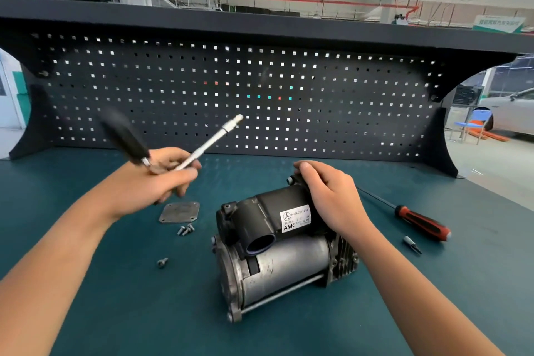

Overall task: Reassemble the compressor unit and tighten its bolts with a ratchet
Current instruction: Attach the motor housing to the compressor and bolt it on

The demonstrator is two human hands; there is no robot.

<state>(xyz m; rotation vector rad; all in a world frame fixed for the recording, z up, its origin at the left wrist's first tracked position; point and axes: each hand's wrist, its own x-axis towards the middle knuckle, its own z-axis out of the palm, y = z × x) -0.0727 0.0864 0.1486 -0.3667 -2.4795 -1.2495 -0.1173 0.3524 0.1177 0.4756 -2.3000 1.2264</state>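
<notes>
the dark teal bench top (pixel 144 312) has bare room below and to the left of the left hand (pixel 156 182), and more beyond the right hand (pixel 329 193) up to the black perforated metal back panel (pixel 346 113), which closes the far edge.

the compressor unit (pixel 283 266), a silver metal cylinder with a black plastic housing and white label on top, lies on its side directly under the right hand. that hand is palm down, its fingers curled over the far end of the black housing and gripping it.

the left hand is raised off the bench, well apart from the unit, with its fingers wrapped round the black-handled ratchet (pixel 128 140). the handle is blurred and points up and left. a long silver extension bar (pixel 213 139) slants up and right from the fist.

just below the left hand lie a flat grey square cover plate (pixel 179 212), a small cluster of silver bolts (pixel 185 230) and, nearer the person, a single bolt (pixel 162 262). right of the right forearm lie a red-and-black-handled screwdriver (pixel 419 222) and a small dark driver bit (pixel 411 243).
</notes>
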